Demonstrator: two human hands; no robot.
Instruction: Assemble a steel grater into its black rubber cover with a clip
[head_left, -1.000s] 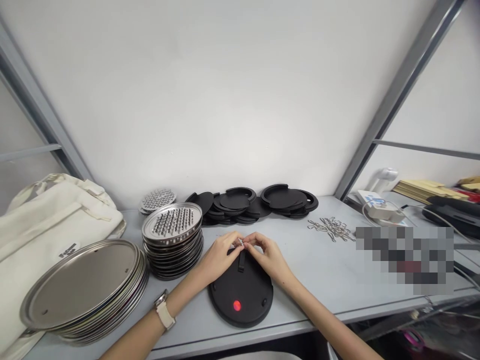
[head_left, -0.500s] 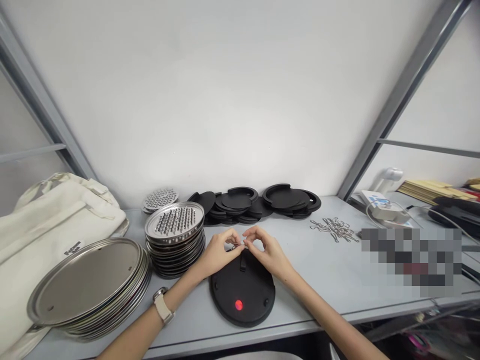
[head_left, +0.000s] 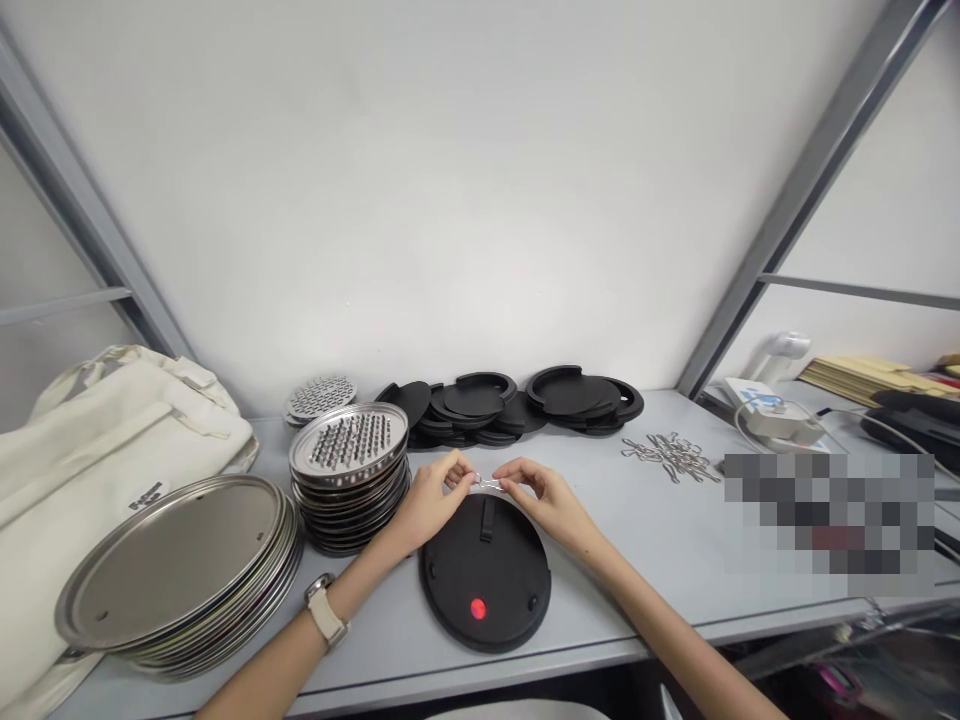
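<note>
A thin, bent silver wire clip (head_left: 487,484) stretches between my two hands above the far edge of a round black base (head_left: 480,575). Its left end is pinched by my left hand (head_left: 439,495). On the other end, the fingertips of my right hand (head_left: 544,500) are closed. Lying flat on the table, the base shows a slotted tab near its far edge, small dark pegs at both sides and a red round sticker (head_left: 478,608). A loose pile of similar wire pieces (head_left: 673,457) rests off to the right.
Left of the base stand a stack of round metal grater plates (head_left: 349,445) and a stack of larger round trays (head_left: 180,550). Black rings and discs (head_left: 480,400) lie along the wall. A cream bag (head_left: 112,440) fills the far left; a white box (head_left: 772,412) sits right.
My hands have drawn slightly apart, so more of the wire clip shows between them. The base stays where it was, with its tab now less covered.
</note>
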